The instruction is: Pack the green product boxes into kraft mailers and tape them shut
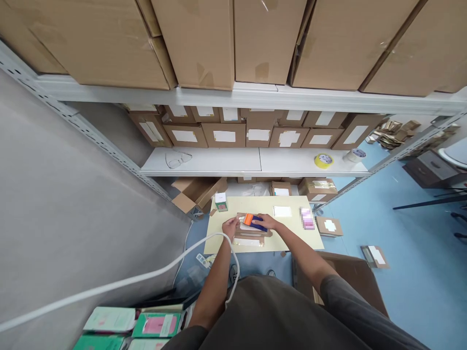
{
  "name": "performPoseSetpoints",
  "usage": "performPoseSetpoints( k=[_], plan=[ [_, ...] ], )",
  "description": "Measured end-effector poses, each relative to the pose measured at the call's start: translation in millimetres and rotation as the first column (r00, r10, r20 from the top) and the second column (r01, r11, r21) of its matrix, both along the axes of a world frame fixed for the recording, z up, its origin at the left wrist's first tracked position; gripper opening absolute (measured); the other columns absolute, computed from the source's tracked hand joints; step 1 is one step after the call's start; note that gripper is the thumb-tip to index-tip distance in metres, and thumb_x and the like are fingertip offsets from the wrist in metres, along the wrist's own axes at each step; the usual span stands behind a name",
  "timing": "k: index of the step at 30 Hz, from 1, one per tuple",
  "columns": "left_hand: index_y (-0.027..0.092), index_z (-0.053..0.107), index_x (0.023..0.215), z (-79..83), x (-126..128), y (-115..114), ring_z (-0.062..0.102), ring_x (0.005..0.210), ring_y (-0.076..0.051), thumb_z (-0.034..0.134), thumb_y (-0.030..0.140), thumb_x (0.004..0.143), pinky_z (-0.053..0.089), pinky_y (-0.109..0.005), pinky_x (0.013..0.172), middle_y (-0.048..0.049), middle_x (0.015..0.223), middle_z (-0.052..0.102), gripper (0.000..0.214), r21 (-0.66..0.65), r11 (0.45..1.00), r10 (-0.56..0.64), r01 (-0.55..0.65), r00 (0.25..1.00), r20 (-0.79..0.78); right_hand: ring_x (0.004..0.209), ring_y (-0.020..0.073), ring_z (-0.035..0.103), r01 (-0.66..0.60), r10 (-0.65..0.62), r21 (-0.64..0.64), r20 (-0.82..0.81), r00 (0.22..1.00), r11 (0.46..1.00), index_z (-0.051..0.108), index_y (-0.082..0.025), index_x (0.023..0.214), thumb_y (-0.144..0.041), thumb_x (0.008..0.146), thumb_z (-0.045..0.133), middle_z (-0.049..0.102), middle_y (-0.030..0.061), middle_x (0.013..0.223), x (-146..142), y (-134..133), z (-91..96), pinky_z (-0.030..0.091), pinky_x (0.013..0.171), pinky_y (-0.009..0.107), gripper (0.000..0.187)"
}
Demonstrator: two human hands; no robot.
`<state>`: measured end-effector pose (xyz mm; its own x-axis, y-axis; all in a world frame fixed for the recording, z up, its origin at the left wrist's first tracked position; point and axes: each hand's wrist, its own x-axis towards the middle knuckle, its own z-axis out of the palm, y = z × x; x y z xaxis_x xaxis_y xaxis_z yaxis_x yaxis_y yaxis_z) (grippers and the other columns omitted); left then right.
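Observation:
My right hand (267, 221) is wrapped over a tape dispenser (249, 219) with an orange front and a dark blue body. The dispenser lies tilted just above a small brown cardboard box (251, 234) on the cream-coloured table (219, 238). To its left, my left hand (229, 226) is closed in a pinch at a shiny strip of clear tape (241, 219) by the dispenser's orange end. White labels show on the box, partly covered by the dispenser and my hand. The tips of my left fingers are too small to see clearly.
A small green-and-white box (221, 202), a white paper (282, 211) and a pink pack (307, 219) lie on the table. Above runs a shelf (204, 160) with glasses (178, 159) and tape rolls (323, 161). A white cable (146, 275) crosses before my left arm.

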<state>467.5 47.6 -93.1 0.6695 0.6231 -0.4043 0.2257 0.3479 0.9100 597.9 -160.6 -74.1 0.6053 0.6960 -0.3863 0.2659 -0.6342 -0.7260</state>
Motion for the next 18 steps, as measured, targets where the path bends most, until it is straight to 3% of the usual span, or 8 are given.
performPoseSetpoints(
  k=[7,18],
  plan=[
    [0.018,0.071,0.059,-14.2,1.7,10.6,0.061,0.063,-0.018,0.083,0.048,0.07,0.053,-0.034,0.068,-0.0045,0.058,0.065,0.034,0.11,0.985,0.139,-0.134,0.989,-0.043,0.09,0.0231,0.068,-0.049,0.061,-0.151,0.08,0.995,0.987,0.07,-0.021,0.095,-0.075,0.088,0.073,0.077,0.0069,0.099,6.2,29.3,7.5,0.043,0.071,0.026,0.055],
    [0.02,0.068,0.064,-25.3,0.4,22.5,0.071,0.08,-0.027,0.071,0.046,0.081,0.057,-0.036,0.071,-0.0105,0.069,0.072,0.031,0.161,0.98,0.156,-0.118,0.957,-0.245,0.089,0.0216,0.066,-0.032,0.044,-0.169,0.069,0.997,0.985,0.072,-0.02,0.095,-0.07,0.09,0.074,0.076,0.0049,0.098,-2.7,36.8,5.5,0.042,0.072,0.026,0.049]
  ],
)
